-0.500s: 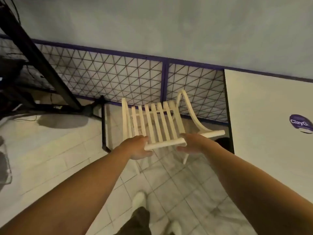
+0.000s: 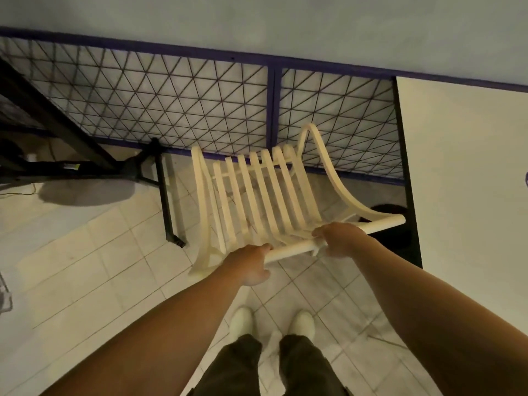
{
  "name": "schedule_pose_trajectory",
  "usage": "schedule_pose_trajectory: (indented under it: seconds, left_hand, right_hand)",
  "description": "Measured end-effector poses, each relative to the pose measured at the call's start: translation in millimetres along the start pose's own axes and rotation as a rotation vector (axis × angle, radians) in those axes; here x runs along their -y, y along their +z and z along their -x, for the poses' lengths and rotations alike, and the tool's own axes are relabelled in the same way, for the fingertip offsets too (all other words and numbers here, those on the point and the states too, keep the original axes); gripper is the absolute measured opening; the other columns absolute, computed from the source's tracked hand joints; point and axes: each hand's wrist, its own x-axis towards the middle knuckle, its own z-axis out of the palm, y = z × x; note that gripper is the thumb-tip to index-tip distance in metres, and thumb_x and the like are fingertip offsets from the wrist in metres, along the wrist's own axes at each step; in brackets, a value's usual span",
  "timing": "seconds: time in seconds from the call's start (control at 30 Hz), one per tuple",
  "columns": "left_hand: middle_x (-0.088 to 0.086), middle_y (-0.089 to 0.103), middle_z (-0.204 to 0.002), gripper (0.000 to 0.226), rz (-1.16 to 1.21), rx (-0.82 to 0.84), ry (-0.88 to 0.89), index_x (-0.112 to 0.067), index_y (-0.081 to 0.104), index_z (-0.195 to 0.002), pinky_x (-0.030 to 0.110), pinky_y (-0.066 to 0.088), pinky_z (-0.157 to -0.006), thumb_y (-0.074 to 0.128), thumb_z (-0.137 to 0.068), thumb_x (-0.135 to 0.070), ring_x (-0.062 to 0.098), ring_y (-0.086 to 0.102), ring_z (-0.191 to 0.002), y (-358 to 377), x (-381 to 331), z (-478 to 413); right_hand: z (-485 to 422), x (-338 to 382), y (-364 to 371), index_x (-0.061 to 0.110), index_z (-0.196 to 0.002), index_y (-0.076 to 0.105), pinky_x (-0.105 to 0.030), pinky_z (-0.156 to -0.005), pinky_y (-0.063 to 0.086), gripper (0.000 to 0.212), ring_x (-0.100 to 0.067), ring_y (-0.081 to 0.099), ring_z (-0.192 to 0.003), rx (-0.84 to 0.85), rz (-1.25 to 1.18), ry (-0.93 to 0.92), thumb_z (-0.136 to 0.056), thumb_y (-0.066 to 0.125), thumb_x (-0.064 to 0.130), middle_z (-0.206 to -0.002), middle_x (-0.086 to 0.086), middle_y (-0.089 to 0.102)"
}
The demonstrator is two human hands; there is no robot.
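Down in front of you, over the pale floor tiles, is the cream chair; you hold it by the round bar at the top of its back; your left hand is curled tight round the bar near its left end; your right hand is curled round the same bar further to the right; the two hands are near each other but do not touch; the chair's slats run away from you toward the wire fence with the purple frame; I cannot tell if the chair's legs touch the floor; a black metal leg stands just left of the chair; a white table is on its right; your white shoes are below your hands.
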Motion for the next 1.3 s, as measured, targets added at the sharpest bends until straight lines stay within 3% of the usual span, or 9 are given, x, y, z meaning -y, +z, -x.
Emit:
schedule_pose_trajectory:
  seconds: [0.1, 0.2, 0.53, 0.77, 1.0, 1.13, 1.3]
  left_hand:
    - [0.005, 0.058, -0.125, 0.060, 0.022, -0.052, -0.043, -0.037, 0.035, -0.150, 0.037, 0.050, -0.083, 0.058, -0.095, -0.030, 0.027, 0.061, -0.106, 6, -5, -9]
    - [0.002, 0.062, -0.122, 0.063, -0.033, -0.132, -0.100, -0.044, 0.038, -0.148, 0.039, 0.051, -0.085, 0.059, -0.095, -0.019, 0.026, 0.063, -0.104, 12, -8, -12]
    - [0.002, 0.061, -0.120, 0.079, -0.070, -0.180, -0.171, -0.052, 0.033, -0.148, 0.041, 0.052, -0.090, 0.058, -0.091, -0.003, 0.026, 0.061, -0.106, 19, -9, -13]
    - [0.004, 0.060, -0.123, 0.077, -0.121, -0.146, -0.051, -0.047, 0.035, -0.150, 0.037, 0.051, -0.087, 0.055, -0.092, -0.002, 0.027, 0.061, -0.107, 9, 20, -5]
    - [0.002, 0.059, -0.120, 0.078, -0.207, -0.091, 0.063, -0.051, 0.037, -0.148, 0.037, 0.050, -0.082, 0.055, -0.091, -0.001, 0.026, 0.061, -0.105, -11, 67, -1]
    - [0.002, 0.059, -0.119, 0.080, -0.311, -0.056, 0.124, -0.053, 0.036, -0.147, 0.034, 0.043, -0.073, 0.055, -0.091, 0.000, 0.026, 0.061, -0.104, -27, 91, 2]
    - [0.004, 0.059, -0.120, 0.081, -0.391, 0.005, 0.195, -0.052, 0.034, -0.148, 0.036, 0.046, -0.077, 0.053, -0.091, 0.002, 0.027, 0.060, -0.102, -43, 114, 1]
  right_hand:
    - [-9, -17, -6, 0.031, -0.134, 0.055, -0.040, -0.095, 0.048, 0.045, -0.023, 0.061, -0.110, 0.065, 0.078, -0.062, -0.091, 0.061, 0.019, -0.124, 0.002, 0.062]
    - [-13, -33, -10, 0.039, -0.141, 0.046, -0.035, -0.085, 0.046, 0.058, -0.021, 0.060, -0.108, 0.102, 0.151, -0.133, -0.091, 0.058, 0.012, -0.125, 0.004, 0.061]
    - [-10, -40, -5, 0.044, -0.142, 0.044, -0.038, -0.086, 0.049, 0.063, -0.021, 0.062, -0.100, 0.062, 0.159, -0.161, -0.092, 0.055, 0.009, -0.116, 0.003, 0.063]
    - [-2, -19, 14, 0.046, -0.141, 0.045, -0.041, -0.090, 0.052, 0.062, -0.020, 0.062, -0.096, 0.030, 0.053, -0.086, -0.091, 0.055, 0.010, -0.112, 0.005, 0.063]
    - [4, 26, 41, 0.046, -0.141, 0.044, -0.041, -0.096, 0.049, 0.061, -0.021, 0.060, -0.107, -0.013, -0.129, 0.031, -0.091, 0.058, 0.013, -0.121, 0.002, 0.060]
    - [10, 58, 56, 0.047, -0.139, 0.045, -0.040, -0.094, 0.051, 0.060, -0.019, 0.060, -0.105, -0.054, -0.229, 0.120, -0.091, 0.060, 0.014, -0.119, 0.004, 0.059]
    - [12, 93, 71, 0.046, -0.138, 0.047, -0.037, -0.091, 0.051, 0.059, -0.016, 0.059, -0.098, -0.123, -0.328, 0.224, -0.090, 0.061, 0.015, -0.113, 0.006, 0.059]
